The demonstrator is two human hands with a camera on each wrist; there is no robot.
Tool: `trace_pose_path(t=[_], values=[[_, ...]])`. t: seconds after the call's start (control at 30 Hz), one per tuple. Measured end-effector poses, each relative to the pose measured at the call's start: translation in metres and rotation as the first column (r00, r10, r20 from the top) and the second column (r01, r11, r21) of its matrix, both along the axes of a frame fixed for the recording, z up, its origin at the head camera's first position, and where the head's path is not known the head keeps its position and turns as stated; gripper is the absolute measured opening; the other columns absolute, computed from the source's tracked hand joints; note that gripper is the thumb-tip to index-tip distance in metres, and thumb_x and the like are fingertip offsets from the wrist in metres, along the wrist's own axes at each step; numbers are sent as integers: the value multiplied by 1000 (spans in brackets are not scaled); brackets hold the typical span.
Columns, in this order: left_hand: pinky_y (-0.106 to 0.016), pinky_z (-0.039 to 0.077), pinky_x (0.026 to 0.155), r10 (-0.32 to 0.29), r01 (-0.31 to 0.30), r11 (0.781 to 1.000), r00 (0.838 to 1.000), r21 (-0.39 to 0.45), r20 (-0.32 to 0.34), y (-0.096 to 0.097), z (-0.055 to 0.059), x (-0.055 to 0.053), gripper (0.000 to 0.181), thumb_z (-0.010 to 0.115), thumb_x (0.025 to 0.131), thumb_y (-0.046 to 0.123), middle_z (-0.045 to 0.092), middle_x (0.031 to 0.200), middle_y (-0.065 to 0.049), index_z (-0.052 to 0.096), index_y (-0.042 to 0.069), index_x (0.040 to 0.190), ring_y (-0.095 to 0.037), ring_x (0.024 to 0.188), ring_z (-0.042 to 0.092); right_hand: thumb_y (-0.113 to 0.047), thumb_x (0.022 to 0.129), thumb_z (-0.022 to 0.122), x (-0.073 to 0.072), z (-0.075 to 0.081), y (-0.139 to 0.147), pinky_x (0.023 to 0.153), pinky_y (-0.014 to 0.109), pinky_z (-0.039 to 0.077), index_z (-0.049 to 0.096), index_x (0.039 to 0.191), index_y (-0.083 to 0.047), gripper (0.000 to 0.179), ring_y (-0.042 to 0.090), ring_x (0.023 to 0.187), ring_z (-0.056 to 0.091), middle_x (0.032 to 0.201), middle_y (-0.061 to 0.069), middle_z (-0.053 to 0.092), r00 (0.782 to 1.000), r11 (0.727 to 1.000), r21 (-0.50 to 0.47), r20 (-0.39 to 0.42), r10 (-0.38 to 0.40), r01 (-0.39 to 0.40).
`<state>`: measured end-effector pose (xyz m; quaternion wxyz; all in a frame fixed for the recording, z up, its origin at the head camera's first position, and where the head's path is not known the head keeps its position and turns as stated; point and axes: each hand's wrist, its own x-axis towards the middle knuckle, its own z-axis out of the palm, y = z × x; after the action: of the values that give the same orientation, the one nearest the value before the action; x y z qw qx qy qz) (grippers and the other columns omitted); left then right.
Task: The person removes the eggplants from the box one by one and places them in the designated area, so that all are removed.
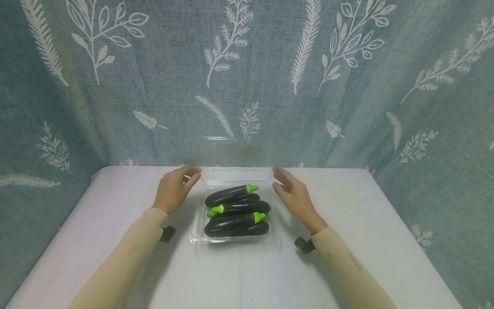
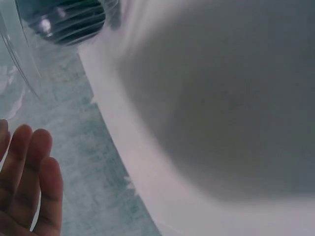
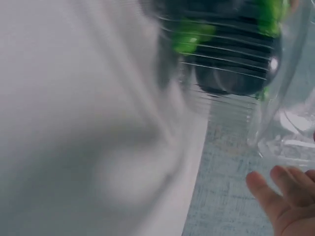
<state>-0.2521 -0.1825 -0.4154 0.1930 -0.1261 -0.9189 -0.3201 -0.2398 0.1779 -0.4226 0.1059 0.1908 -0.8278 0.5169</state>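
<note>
Fingers (image 2: 51,182) of the left hand (image 1: 173,189) are loosely extended, with thumb and forefinger close together at the left side of a raised clear lid (image 1: 235,152); whether plastic is pinched between them cannot be told. On the right hand (image 1: 295,197) they are straight and parted from the thumb beside the lid's opposite edge, with no grip seen.

Between and slightly nearer the wearer than the fingertips, the clear plastic box (image 1: 231,241) is set, its lid stood up along the far side. That lid is spanned by both hands, neither placed clearly nearer. Inside, dark eggplants (image 1: 243,208) with green caps are piled, their long axes running roughly left to right. The box is carried by a white bench (image 1: 239,279), backed by leaf-patterned blue-green cloth (image 1: 162,64).
</note>
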Motion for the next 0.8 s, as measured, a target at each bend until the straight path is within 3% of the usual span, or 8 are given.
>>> trace_pose_path(t=[0.33, 0.57, 0.8], values=[[-51, 55, 78, -9, 6, 1000, 983, 19, 181, 5, 8, -21, 37, 55, 106, 30, 73, 113, -16, 66, 7, 133, -29, 88, 74, -22, 105, 57, -15, 7, -10, 114, 35, 40, 36, 156, -4, 58, 24, 142, 45, 161, 9, 37, 987, 997, 63, 157, -44, 34], [-52, 54, 82, -13, 16, 1000, 969, -9, 245, 5, 9, -31, 41, 52, 107, 32, 68, 124, -22, 63, 6, 136, -31, 92, 73, -37, 105, 54, -27, 3, -10, 118, 37, 34, 34, 158, -6, 64, 24, 143, 43, 160, 10, 38, 974, 990, 130, 213, -72, 45], [-59, 49, 95, -18, 32, 998, 957, -45, 288, 5, 11, -34, 43, 48, 107, 31, 65, 128, -23, 61, 4, 137, -41, 113, 64, -43, 106, 51, -30, 1, -5, 120, 40, 29, 33, 158, -5, 67, 26, 146, 38, 161, 11, 36, 971, 986, 167, 232, -60, 21]])
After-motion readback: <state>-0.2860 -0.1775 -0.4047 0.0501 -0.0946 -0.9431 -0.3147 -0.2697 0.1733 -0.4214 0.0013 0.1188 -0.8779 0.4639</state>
